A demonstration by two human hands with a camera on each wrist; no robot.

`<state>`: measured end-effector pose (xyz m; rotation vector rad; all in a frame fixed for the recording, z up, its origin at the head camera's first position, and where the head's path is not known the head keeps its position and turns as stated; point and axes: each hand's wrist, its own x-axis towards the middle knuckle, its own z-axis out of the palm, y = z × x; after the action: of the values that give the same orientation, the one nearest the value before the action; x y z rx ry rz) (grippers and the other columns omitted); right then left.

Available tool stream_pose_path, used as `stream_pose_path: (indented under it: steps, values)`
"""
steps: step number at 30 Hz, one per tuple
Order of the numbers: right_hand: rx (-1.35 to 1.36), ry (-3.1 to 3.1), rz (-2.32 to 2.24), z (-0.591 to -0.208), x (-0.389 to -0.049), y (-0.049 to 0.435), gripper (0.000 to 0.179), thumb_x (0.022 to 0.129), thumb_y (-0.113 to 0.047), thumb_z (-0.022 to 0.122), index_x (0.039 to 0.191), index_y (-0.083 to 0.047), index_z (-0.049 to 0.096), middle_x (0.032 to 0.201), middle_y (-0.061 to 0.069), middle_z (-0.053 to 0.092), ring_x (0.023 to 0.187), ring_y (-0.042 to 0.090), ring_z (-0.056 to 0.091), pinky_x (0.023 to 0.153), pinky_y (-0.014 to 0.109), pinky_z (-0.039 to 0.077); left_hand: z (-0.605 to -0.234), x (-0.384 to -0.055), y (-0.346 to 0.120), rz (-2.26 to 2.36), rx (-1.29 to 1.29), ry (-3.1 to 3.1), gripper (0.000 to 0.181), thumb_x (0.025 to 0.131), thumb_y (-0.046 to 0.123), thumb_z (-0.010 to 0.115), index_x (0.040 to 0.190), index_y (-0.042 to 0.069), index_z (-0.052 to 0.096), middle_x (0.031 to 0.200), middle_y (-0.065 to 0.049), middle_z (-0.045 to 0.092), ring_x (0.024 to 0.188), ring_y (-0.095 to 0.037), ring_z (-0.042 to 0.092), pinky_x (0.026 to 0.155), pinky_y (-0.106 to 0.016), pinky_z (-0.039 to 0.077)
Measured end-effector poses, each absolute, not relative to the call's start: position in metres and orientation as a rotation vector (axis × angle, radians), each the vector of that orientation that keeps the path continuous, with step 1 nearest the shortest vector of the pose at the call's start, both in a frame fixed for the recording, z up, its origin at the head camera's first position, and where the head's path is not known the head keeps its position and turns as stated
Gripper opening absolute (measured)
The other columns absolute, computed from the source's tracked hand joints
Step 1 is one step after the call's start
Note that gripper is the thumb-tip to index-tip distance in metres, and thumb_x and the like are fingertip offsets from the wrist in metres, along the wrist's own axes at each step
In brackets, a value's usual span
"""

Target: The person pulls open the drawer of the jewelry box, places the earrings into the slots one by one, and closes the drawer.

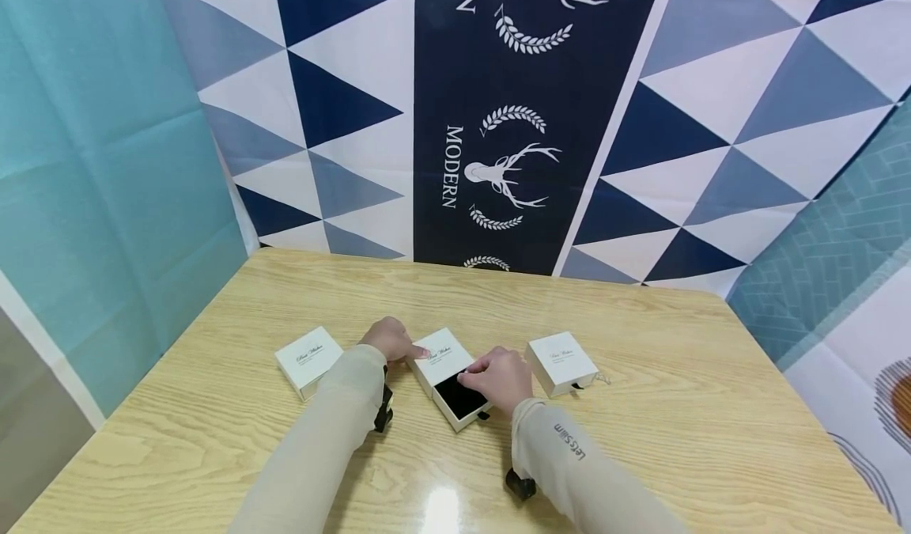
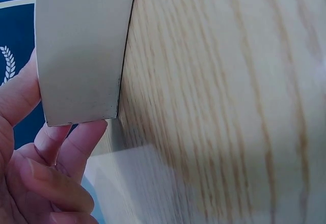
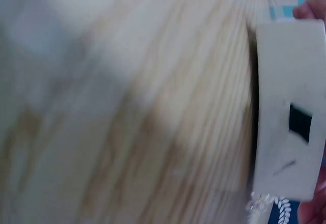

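Observation:
The middle white gift box is a sleeve with its black-lined drawer pulled partway out toward the front right. My left hand grips the sleeve's left side, one finger lying on its printed top; in the left wrist view, fingertips press the end of the pale box. My right hand bends over the drawer's right side with thumb and fingertips close together above the lining. Whether they pinch something small is too unclear to tell. The right wrist view shows the drawer front with a black ribbon tab.
Another closed white gift box lies to the left, partly behind the left sleeve. A third gift box sits right of my right hand, with a small shiny strand by its corner. Everything stands on a wooden table against patterned cloth.

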<state>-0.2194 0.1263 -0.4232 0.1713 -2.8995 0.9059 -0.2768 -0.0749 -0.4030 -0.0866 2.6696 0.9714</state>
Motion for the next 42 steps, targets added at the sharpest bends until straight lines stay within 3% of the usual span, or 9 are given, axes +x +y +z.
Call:
stream_pose_path:
  steps: [9, 18, 27, 42]
  values:
    - [0.016, -2.978, 0.851, -0.419, -0.215, 0.117, 0.013, 0.075, -0.029, 0.079, 0.075, -0.016, 0.076, 0.083, 0.000, 0.060, 0.087, 0.026, 0.055, 0.078, 0.048, 0.038, -0.407, -0.278, -0.073, 1.009, -0.089, 2.655, 0.042, 0.079, 0.028, 0.080, 0.060, 0.011, 0.046, 0.058, 0.000, 0.042, 0.049, -0.014, 0.039, 0.046, -0.026, 0.034]
    - [-0.014, -2.977, 0.830, -0.419, -0.217, 0.116, 0.014, 0.074, -0.029, 0.080, 0.074, -0.016, 0.076, 0.084, 0.002, 0.060, 0.089, 0.029, 0.054, 0.079, 0.048, 0.039, -0.409, -0.280, -0.071, 1.011, -0.051, 2.689, 0.034, 0.078, 0.025, 0.081, 0.068, 0.007, 0.054, 0.068, -0.003, 0.051, 0.057, -0.015, 0.043, 0.051, -0.026, 0.037]
    - [-0.012, -2.980, 0.842, -0.418, -0.218, 0.115, 0.014, 0.075, -0.028, 0.080, 0.073, -0.015, 0.076, 0.083, 0.001, 0.060, 0.086, 0.026, 0.053, 0.078, 0.047, 0.039, -0.409, -0.278, -0.069, 1.026, -0.043, 2.669, 0.048, 0.080, 0.021, 0.079, 0.055, 0.013, 0.039, 0.053, 0.002, 0.036, 0.048, -0.012, 0.031, 0.047, -0.024, 0.029]
    - [0.030, -2.984, 0.766, -0.420, -0.219, 0.114, 0.012, 0.072, -0.027, 0.080, 0.069, -0.017, 0.074, 0.080, 0.000, 0.059, 0.083, 0.025, 0.053, 0.075, 0.047, 0.039, -0.408, -0.278, -0.072, 0.965, -0.010, 2.745, 0.045, 0.078, 0.026, 0.081, 0.053, 0.013, 0.046, 0.054, 0.004, 0.041, 0.051, -0.011, 0.034, 0.048, -0.023, 0.029]
